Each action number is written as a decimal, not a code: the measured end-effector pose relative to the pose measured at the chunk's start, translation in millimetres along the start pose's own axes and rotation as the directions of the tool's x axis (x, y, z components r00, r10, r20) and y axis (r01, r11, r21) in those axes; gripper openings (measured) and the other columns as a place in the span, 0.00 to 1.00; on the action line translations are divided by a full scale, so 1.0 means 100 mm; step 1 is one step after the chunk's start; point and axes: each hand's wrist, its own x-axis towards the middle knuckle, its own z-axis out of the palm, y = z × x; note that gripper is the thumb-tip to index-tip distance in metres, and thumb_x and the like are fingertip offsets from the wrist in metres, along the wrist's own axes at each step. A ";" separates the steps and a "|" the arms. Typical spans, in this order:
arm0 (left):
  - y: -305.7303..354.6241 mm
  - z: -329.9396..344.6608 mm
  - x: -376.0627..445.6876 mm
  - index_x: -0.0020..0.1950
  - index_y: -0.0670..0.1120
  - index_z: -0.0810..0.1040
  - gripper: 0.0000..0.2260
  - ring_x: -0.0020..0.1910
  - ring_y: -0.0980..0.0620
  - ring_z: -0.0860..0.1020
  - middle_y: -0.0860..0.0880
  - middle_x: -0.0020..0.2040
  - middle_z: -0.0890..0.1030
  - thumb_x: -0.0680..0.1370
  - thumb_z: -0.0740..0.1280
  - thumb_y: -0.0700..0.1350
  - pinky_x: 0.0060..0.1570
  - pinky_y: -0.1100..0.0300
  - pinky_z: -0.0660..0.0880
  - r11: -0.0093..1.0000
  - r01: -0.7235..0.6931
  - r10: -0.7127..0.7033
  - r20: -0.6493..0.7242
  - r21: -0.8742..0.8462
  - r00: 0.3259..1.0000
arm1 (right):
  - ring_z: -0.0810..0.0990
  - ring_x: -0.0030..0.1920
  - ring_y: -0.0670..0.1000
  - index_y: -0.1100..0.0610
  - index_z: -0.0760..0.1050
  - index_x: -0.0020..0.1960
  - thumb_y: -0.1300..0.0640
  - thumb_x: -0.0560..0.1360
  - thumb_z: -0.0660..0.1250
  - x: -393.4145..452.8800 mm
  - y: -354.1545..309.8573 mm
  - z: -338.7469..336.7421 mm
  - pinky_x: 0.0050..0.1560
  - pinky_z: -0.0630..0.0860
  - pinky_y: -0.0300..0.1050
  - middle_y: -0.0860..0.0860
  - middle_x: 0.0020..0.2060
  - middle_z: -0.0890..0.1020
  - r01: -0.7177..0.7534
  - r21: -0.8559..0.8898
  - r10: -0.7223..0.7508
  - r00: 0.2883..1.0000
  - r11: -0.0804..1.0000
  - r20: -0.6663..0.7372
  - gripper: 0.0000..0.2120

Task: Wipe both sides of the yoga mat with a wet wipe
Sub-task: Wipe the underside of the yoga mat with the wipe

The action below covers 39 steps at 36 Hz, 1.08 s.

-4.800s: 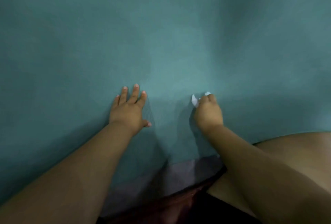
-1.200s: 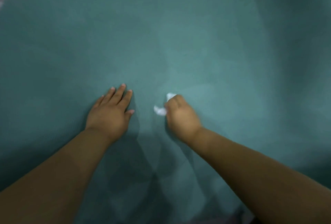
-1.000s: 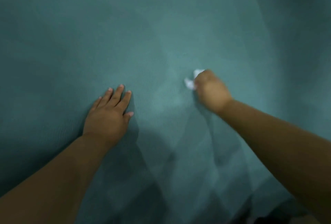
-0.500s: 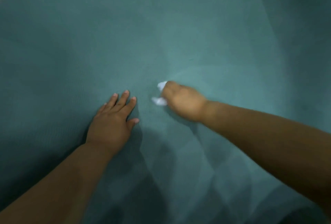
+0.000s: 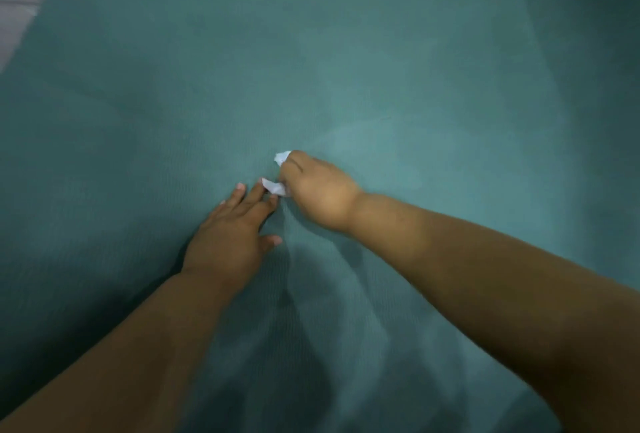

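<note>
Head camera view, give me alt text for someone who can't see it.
A right hand grips a crumpled white wet wipe against a teal yoga mat, beside a left hand resting flat on it. Pale floor shows at the upper left.

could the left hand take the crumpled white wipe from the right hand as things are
Probably yes. The left hand lies flat on the teal yoga mat, its fingertips right beside the crumpled white wet wipe that the right hand grips. Nothing lies between them.
</note>
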 end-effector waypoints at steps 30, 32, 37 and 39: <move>-0.09 0.00 -0.23 0.78 0.51 0.51 0.35 0.77 0.50 0.46 0.53 0.78 0.45 0.77 0.66 0.54 0.73 0.56 0.47 0.993 0.084 -0.087 0.026 0.081 0.996 | 0.73 0.59 0.62 0.66 0.66 0.66 0.55 0.81 0.54 -1.38 0.35 -0.22 0.57 0.67 0.52 0.63 0.62 0.71 -0.794 -0.180 0.786 0.604 0.580 -0.131 0.18; -0.09 0.01 -0.23 0.78 0.51 0.51 0.34 0.77 0.50 0.46 0.53 0.78 0.44 0.77 0.65 0.55 0.73 0.56 0.46 0.992 0.087 -0.089 0.024 0.093 0.996 | 0.75 0.57 0.63 0.65 0.66 0.65 0.58 0.79 0.60 -1.20 -0.13 -0.15 0.56 0.70 0.49 0.66 0.60 0.72 -0.793 -0.057 0.785 0.609 0.606 -0.118 0.17; -0.07 -0.02 -0.23 0.78 0.50 0.48 0.35 0.77 0.50 0.45 0.53 0.78 0.43 0.78 0.63 0.55 0.73 0.56 0.46 0.987 0.090 -0.098 0.052 0.131 0.994 | 0.80 0.53 0.63 0.70 0.68 0.65 0.64 0.75 0.62 -1.19 -1.32 0.15 0.50 0.77 0.47 0.69 0.61 0.73 -0.327 0.090 0.317 0.942 0.941 0.108 0.19; -0.06 -0.02 -0.25 0.78 0.50 0.47 0.34 0.77 0.49 0.45 0.52 0.78 0.42 0.78 0.62 0.55 0.73 0.55 0.46 0.984 0.090 -0.101 0.066 0.151 0.993 | 0.83 0.38 0.60 0.70 0.78 0.53 0.62 0.71 0.56 -1.35 -1.45 0.18 0.32 0.79 0.45 0.66 0.53 0.79 -0.242 0.123 0.211 0.951 0.962 0.226 0.18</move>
